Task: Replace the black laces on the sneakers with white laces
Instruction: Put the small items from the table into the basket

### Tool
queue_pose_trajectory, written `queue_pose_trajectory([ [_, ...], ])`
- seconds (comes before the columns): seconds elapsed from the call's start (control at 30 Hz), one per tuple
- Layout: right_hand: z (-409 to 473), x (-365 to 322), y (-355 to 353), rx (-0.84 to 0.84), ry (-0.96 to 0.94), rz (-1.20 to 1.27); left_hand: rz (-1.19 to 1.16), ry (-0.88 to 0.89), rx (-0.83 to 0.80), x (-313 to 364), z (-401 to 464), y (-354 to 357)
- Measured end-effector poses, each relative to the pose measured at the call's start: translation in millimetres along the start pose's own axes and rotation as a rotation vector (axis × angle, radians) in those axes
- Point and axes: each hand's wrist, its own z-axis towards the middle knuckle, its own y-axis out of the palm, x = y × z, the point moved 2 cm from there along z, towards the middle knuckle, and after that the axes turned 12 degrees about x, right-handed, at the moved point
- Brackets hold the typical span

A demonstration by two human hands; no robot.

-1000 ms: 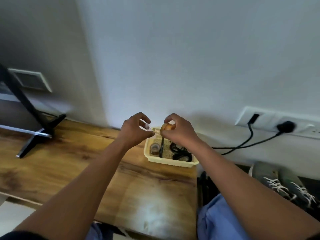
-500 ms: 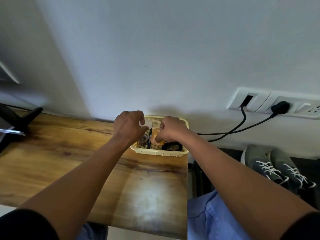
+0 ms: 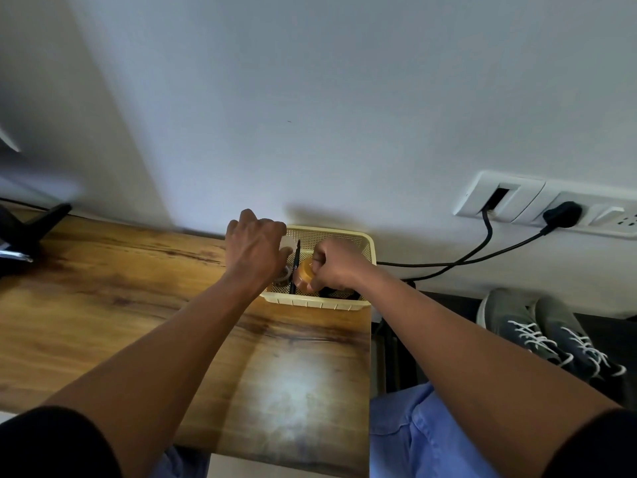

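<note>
1 basket [image 3: 365,241] on table [image 3: 103,305] | right hand [image 3: 336,267] grips 1 orange roll [image 3: 305,277] inside | left hand [image 3: 256,248] curled at basket edge, grip unclear | 2 sneakers [image 3: 551,336], white laces, right of table

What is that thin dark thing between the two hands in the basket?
In the head view, a slim black stick-like tool stands between the left hand and the right hand, which holds an orange roll, inside the yellow basket; what it is cannot be told.
</note>
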Motion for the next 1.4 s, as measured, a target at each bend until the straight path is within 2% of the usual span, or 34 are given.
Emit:
queue_pose_trajectory([
  [0.47, 2, -6, 8, 0.022, -0.147, -0.2, 0.14, 0.042, -0.056, 5, -2, 5],
  [0.7, 6, -7, 14, 0.12, -0.171, -0.221, 0.207, 0.02, -0.03, 13, 0, 10],
  [0.9, 5, -9, 17, 0.091, -0.162, -0.198, 0.228, 0.072, -0.097, 15, -4, 7],
  [1.1, 10, -15, 8, 0.05, -0.13, -0.199, 0.254, 0.093, -0.233, 19, -3, -9],
  [1.27, 12, -10, 5, 0.046, -0.137, -0.188, 0.187, 0.077, -0.25, 9, 2, -4],
  [1.4, 14, -4, 1, 0.129, -0.119, -0.138, 0.118, 0.062, -0.231, 6, 3, -3],
])
